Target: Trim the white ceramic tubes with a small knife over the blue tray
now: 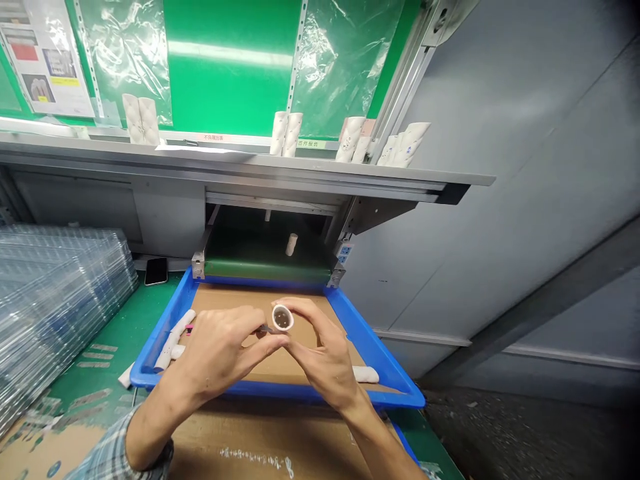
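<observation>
My right hand (323, 353) holds a short white hollow tube (283, 319) between thumb and fingers, its open end facing me. Small light dots show inside its dark hollow. Closed around a thin knife-like tool (265, 328), my left hand (220, 350) is beside the tube, with the tool's dark tip close to the tube's rim. Most of the tool is hidden by the fingers; a bit of pink shows behind that hand. Both hands are above a blue tray (380, 400) lined with cardboard. White tubes (175, 340) lie at its left side, and another white tube (366, 375) at its right.
Behind the tray, a green conveyor belt (240, 257) carries white pieces (291, 245). Clear plastic trays (60, 300) are stacked at the left, near a phone (156, 272). A metal shelf (240, 163) with upright white tubes (286, 133) crosses above. A grey wall (500, 200) stands right.
</observation>
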A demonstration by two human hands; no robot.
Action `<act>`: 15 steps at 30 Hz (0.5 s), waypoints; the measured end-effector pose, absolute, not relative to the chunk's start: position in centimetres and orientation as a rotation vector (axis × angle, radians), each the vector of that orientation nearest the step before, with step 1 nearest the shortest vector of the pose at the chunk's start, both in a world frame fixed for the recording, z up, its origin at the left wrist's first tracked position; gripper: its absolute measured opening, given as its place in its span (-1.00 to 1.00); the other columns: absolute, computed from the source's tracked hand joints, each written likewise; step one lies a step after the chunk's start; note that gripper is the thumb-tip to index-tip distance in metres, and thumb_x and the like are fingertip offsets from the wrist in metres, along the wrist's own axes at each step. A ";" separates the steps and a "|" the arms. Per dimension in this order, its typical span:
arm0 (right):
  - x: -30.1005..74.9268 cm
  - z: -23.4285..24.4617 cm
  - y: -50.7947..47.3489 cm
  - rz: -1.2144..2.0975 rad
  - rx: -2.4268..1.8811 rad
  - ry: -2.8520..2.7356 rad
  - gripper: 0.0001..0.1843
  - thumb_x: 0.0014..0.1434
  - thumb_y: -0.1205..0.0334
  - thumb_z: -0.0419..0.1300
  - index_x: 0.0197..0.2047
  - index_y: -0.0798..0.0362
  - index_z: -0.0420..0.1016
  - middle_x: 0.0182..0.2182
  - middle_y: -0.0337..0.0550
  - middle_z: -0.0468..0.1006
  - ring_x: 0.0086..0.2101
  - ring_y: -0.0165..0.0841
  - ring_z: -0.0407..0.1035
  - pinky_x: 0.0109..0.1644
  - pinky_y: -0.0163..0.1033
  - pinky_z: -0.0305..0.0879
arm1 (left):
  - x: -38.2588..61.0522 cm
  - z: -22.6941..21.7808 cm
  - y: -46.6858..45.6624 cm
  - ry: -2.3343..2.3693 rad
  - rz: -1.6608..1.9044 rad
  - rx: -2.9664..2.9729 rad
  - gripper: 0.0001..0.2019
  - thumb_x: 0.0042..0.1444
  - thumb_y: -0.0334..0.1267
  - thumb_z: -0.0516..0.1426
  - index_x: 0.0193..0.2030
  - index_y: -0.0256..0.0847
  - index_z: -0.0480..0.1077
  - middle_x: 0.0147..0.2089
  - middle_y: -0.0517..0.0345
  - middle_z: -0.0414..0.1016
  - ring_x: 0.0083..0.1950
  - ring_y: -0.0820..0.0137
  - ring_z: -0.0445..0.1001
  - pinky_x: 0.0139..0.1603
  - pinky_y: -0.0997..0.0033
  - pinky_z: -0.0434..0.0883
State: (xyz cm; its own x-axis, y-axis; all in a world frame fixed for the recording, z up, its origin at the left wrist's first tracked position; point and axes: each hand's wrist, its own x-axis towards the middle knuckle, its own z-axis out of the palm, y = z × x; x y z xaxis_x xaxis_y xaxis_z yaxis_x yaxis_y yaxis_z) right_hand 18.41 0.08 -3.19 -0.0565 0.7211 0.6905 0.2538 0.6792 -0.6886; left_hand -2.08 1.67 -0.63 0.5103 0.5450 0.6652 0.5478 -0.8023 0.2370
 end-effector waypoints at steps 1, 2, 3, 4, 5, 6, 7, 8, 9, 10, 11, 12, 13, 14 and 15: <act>18.3 -3.2 0.1 0.565 -0.808 -1.550 -0.70 0.31 0.10 0.48 0.06 -0.13 0.58 -0.04 -0.13 0.67 -0.04 -0.19 0.62 0.12 -0.11 0.57 | -2.0 -0.7 1.7 -0.986 -1.250 -2.709 -0.60 0.52 0.07 0.09 -0.26 -0.15 0.44 -0.39 0.24 0.58 -0.45 0.39 0.52 -0.43 0.38 0.14; 18.2 -3.3 0.2 0.690 -0.793 -1.461 -0.65 0.28 0.05 0.50 0.06 -0.12 0.55 -0.07 -0.14 0.66 -0.07 -0.19 0.63 0.08 -0.11 0.60 | -1.8 -0.8 1.8 -1.000 -1.291 -2.688 -0.64 0.49 0.08 0.14 -0.23 -0.15 0.42 -0.35 0.24 0.60 -0.42 0.38 0.55 -0.42 0.39 0.19; 18.2 -3.2 0.2 0.815 -0.769 -1.365 -0.58 0.26 0.01 0.52 0.08 -0.12 0.51 -0.09 -0.16 0.65 -0.10 -0.20 0.64 0.05 -0.12 0.62 | -1.6 -0.9 1.8 -1.015 -1.322 -2.672 -0.67 0.45 0.07 0.19 -0.19 -0.15 0.41 -0.30 0.23 0.62 -0.39 0.37 0.59 -0.41 0.40 0.24; 18.1 -3.2 0.2 0.929 -0.742 -1.274 -0.51 0.24 -0.02 0.52 0.13 -0.14 0.47 -0.10 -0.18 0.64 -0.12 -0.22 0.65 0.00 -0.14 0.64 | -1.4 -1.1 1.8 -1.015 -1.339 -2.674 -0.70 0.41 0.06 0.24 -0.11 -0.15 0.41 -0.24 0.22 0.65 -0.36 0.36 0.62 -0.40 0.41 0.28; 17.9 -3.1 0.2 1.023 -0.720 -1.194 -0.44 0.24 -0.05 0.51 0.20 -0.16 0.42 -0.09 -0.19 0.63 -0.14 -0.23 0.65 -0.04 -0.16 0.64 | -1.1 -1.3 1.9 -0.994 -1.345 -2.686 -0.69 0.38 0.03 0.27 -0.01 -0.15 0.40 -0.17 0.20 0.67 -0.33 0.35 0.65 -0.40 0.42 0.32; 17.8 -3.0 0.2 1.096 -0.705 -1.133 -0.38 0.26 -0.08 0.49 0.27 -0.18 0.38 -0.09 -0.19 0.62 -0.17 -0.25 0.64 -0.09 -0.19 0.64 | -0.9 -1.5 1.9 -0.956 -1.340 -2.693 -0.65 0.37 0.00 0.29 0.11 -0.15 0.37 -0.13 0.19 0.68 -0.32 0.35 0.66 -0.40 0.43 0.34; 17.7 -3.0 0.2 1.153 -0.700 -1.090 -0.35 0.29 -0.11 0.46 0.32 -0.20 0.35 -0.08 -0.19 0.62 -0.21 -0.28 0.63 -0.14 -0.22 0.62 | -0.7 -1.7 2.0 -0.902 -1.329 -2.688 -0.61 0.38 -0.06 0.28 0.21 -0.14 0.34 -0.11 0.18 0.68 -0.32 0.35 0.67 -0.41 0.43 0.34; 17.5 -3.0 0.1 1.195 -0.700 -1.064 -0.37 0.33 -0.14 0.42 0.34 -0.20 0.35 -0.10 -0.19 0.63 -0.25 -0.31 0.61 -0.20 -0.27 0.60 | -0.5 -1.8 2.0 -0.840 -1.325 -2.668 -0.62 0.41 -0.14 0.24 0.28 -0.14 0.31 -0.13 0.18 0.67 -0.33 0.36 0.66 -0.42 0.43 0.34; 17.3 -3.1 0.1 1.219 -0.704 -1.055 -0.41 0.36 -0.17 0.37 0.33 -0.18 0.39 -0.14 -0.20 0.63 -0.30 -0.34 0.59 -0.25 -0.30 0.56 | -0.4 -1.8 2.1 -0.779 -1.336 -2.640 -0.65 0.43 -0.22 0.19 0.29 -0.14 0.31 -0.18 0.19 0.66 -0.36 0.37 0.64 -0.43 0.43 0.34; 17.2 -3.2 0.1 1.222 -0.710 -1.065 -0.46 0.38 -0.21 0.33 0.28 -0.15 0.46 -0.21 -0.21 0.62 -0.33 -0.36 0.55 -0.27 -0.32 0.54 | -0.4 -1.7 2.1 -0.727 -1.367 -2.610 -0.70 0.44 -0.30 0.15 0.26 -0.14 0.33 -0.24 0.21 0.64 -0.39 0.38 0.60 -0.43 0.43 0.32; 17.1 -3.4 0.1 1.202 -0.722 -1.098 -0.48 0.39 -0.26 0.29 0.23 -0.11 0.52 -0.27 -0.22 0.61 -0.36 -0.37 0.53 -0.26 -0.31 0.53 | -0.4 -1.6 2.1 -0.683 -1.414 -2.590 -0.74 0.43 -0.35 0.13 0.21 -0.14 0.36 -0.31 0.24 0.60 -0.44 0.41 0.56 -0.44 0.44 0.31; 17.1 -3.5 0.2 1.164 -0.745 -1.161 -0.48 0.41 -0.29 0.25 0.18 -0.09 0.57 -0.30 -0.21 0.61 -0.35 -0.35 0.52 -0.22 -0.29 0.54 | -0.5 -1.3 1.9 -0.643 -1.476 -2.588 -0.76 0.41 -0.38 0.13 0.17 -0.14 0.38 -0.37 0.27 0.55 -0.48 0.44 0.50 -0.46 0.45 0.29; 17.2 -3.6 0.2 1.108 -0.781 -1.247 -0.46 0.43 -0.32 0.20 0.16 -0.07 0.61 -0.30 -0.19 0.62 -0.32 -0.32 0.53 -0.16 -0.25 0.55 | -0.7 -0.9 1.7 -0.605 -1.551 -2.596 -0.78 0.39 -0.39 0.14 0.13 -0.13 0.39 -0.41 0.30 0.51 -0.52 0.47 0.42 -0.48 0.46 0.27; 17.5 -3.6 0.3 1.039 -0.818 -1.352 -0.44 0.46 -0.32 0.14 0.16 -0.05 0.63 -0.26 -0.14 0.65 -0.26 -0.28 0.56 -0.08 -0.21 0.57 | -0.9 -0.5 1.3 -0.566 -1.617 -2.612 -0.79 0.37 -0.38 0.16 0.11 -0.13 0.39 -0.43 0.31 0.48 -0.55 0.49 0.35 -0.51 0.47 0.24; 17.8 -3.5 0.5 0.958 -0.857 -1.465 -0.43 0.49 -0.30 0.09 0.17 -0.05 0.64 -0.20 -0.10 0.67 -0.20 -0.23 0.58 -0.02 -0.16 0.57 | -1.1 -0.2 0.7 -0.526 -1.672 -2.630 -0.80 0.36 -0.36 0.18 0.08 -0.12 0.39 -0.45 0.32 0.46 -0.57 0.49 0.31 -0.53 0.46 0.23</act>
